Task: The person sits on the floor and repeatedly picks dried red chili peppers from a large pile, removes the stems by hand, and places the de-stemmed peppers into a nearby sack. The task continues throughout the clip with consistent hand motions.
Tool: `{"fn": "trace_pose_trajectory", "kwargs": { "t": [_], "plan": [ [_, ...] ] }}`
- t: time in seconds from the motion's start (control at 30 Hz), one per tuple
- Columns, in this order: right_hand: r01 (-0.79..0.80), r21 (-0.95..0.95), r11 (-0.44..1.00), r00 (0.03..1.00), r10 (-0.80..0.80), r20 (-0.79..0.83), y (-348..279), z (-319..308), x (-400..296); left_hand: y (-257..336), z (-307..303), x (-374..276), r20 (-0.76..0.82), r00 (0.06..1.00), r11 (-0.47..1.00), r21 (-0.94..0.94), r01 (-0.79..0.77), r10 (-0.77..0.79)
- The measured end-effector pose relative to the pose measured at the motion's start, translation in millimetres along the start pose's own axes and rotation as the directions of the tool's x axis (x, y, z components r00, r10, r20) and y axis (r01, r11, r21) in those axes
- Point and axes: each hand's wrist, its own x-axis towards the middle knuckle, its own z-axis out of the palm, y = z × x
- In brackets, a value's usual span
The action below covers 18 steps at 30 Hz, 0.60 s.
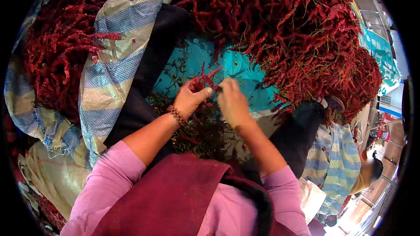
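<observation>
Several dried red chilli peppers are in the grip of my left hand, which wears a beaded bracelet. Close beside it, my right hand has its fingers pinched at the near end of these chillies; motion blurs it, and what sits between the fingertips is hard to make out. Both hands hover over a turquoise sheet strewn with bits of stem. Ahead rises a large heap of dried red chillies. Below my hands, dark stems and loose scraps lie between my legs.
On the left, a blue-and-cream striped woven sack gapes around more dried chillies. Another striped sack stands at right, near a person. A pale sack lies at lower left. A turquoise banner bears writing.
</observation>
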Motion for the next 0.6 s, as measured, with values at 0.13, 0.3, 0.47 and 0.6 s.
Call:
{"fn": "trace_pose_trajectory", "kwargs": {
  "t": [0.13,0.3,0.47,0.6],
  "plan": [
    [-0.129,0.354,0.926,0.990,0.097,0.107,-17,13,-15,-3,4,-1,0.043,0.989,0.990,0.021,-0.142,0.141],
    [-0.222,0.501,0.837,0.975,0.183,0.127,-25,1,-11,7,8,-11,-0.033,0.910,0.843,0.391,-0.370,0.414],
    [-0.132,0.368,0.920,0.962,0.028,0.273,-23,-11,-8,9,7,-11,-0.047,0.984,0.985,-0.023,-0.171,0.170],
    [-0.119,0.629,0.769,0.822,-0.279,0.497,-47,-52,-12,14,-6,-11,0.126,0.972,0.966,-0.144,0.215,-0.198]
  ]
}}
